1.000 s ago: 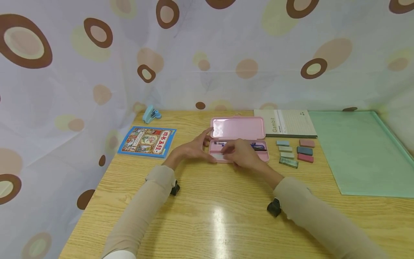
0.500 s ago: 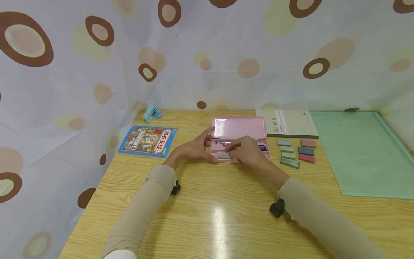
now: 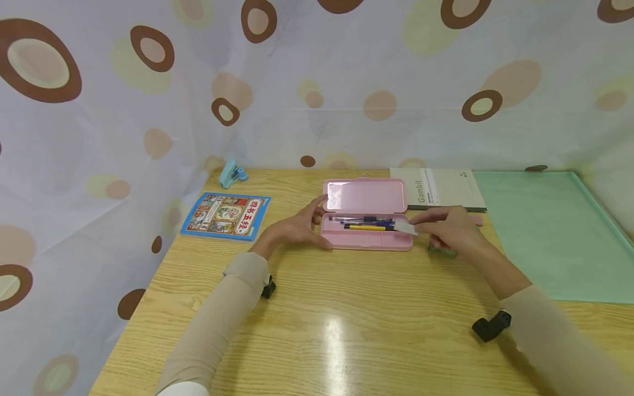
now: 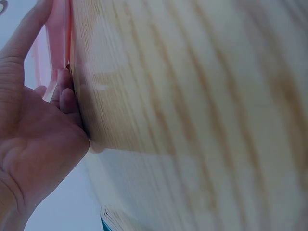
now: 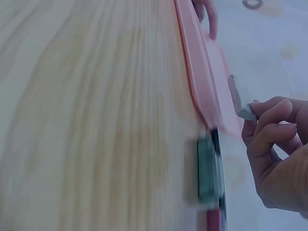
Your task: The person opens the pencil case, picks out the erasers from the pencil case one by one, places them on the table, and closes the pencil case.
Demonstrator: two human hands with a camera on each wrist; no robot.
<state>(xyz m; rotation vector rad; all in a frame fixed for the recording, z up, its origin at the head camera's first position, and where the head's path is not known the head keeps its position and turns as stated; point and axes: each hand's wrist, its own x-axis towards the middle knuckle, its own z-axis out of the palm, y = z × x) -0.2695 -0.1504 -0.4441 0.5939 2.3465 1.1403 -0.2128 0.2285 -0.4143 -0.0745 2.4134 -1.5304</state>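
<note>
A pink pencil case [image 3: 356, 239] lies with its lid [image 3: 371, 195] raised at the back. My left hand [image 3: 297, 227] holds the case's left end, its thumb at the front corner and fingers towards the hinge side. Several pens [image 3: 366, 221], one yellow, lie in the rear compartment; the front one shows bare pink. My right hand [image 3: 453, 228] pinches a whitish block [image 3: 407, 228], apparently an eraser, over the case's right end. In the right wrist view this eraser [image 5: 242, 98] sits between thumb and fingertips, clear of the tabletop.
Right of the case, a green eraser [image 3: 442, 251] and a pink one [image 3: 476, 220] show; my right hand hides others. Behind lies a Gambit notebook [image 3: 446, 190], with a green mat [image 3: 559, 236] farther right. A blue booklet [image 3: 226, 216] and light-blue stapler-like object [image 3: 231, 174] lie left.
My right hand has lifted the whitish eraser out of the front compartment and carried it right. The yellow pen has come into view. My left hand stays on the case.
</note>
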